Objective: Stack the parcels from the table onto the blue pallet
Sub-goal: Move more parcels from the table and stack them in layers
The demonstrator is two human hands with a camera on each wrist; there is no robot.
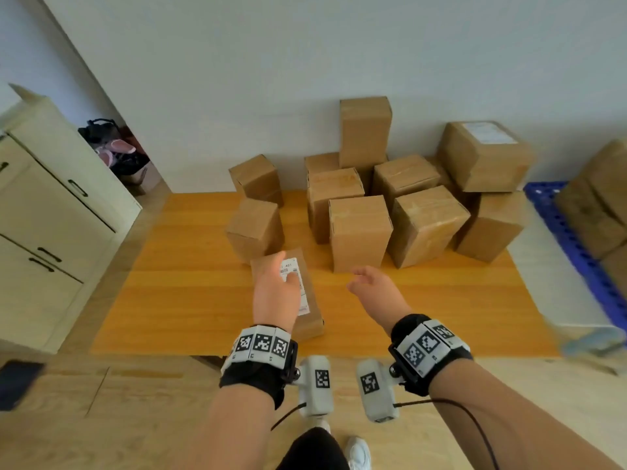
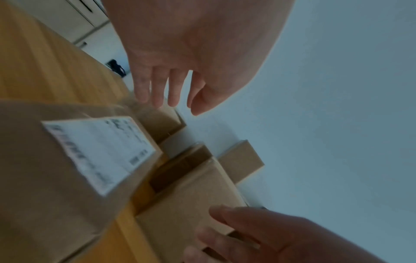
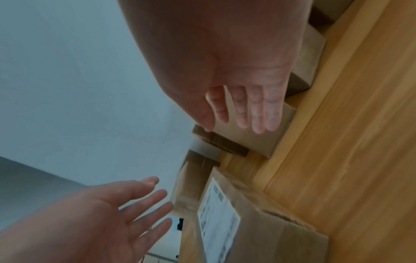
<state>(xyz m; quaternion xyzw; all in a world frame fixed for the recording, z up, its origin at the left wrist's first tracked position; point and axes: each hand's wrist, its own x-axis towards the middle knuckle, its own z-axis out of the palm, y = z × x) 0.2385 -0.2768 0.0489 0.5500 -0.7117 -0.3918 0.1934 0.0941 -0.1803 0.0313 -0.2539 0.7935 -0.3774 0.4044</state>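
Note:
A long flat parcel (image 1: 311,308) with a white label lies near the front of the orange table (image 1: 190,283). My left hand (image 1: 274,279) reaches over its far end, fingers straight and spread, holding nothing; the left wrist view shows the left hand (image 2: 166,90) just above the labelled parcel (image 2: 78,160). My right hand (image 1: 368,281) is open in the air to the right of that parcel, in front of an upright box (image 1: 359,232). In the right wrist view the right hand (image 3: 245,108) is empty. The blue pallet (image 1: 573,239) lies at the right.
Several more brown parcels crowd the back of the table, some stacked against the wall, including a small box (image 1: 254,228) just beyond the left hand. Boxes (image 1: 597,212) sit on the pallet. A cream cabinet (image 1: 51,215) stands to the left.

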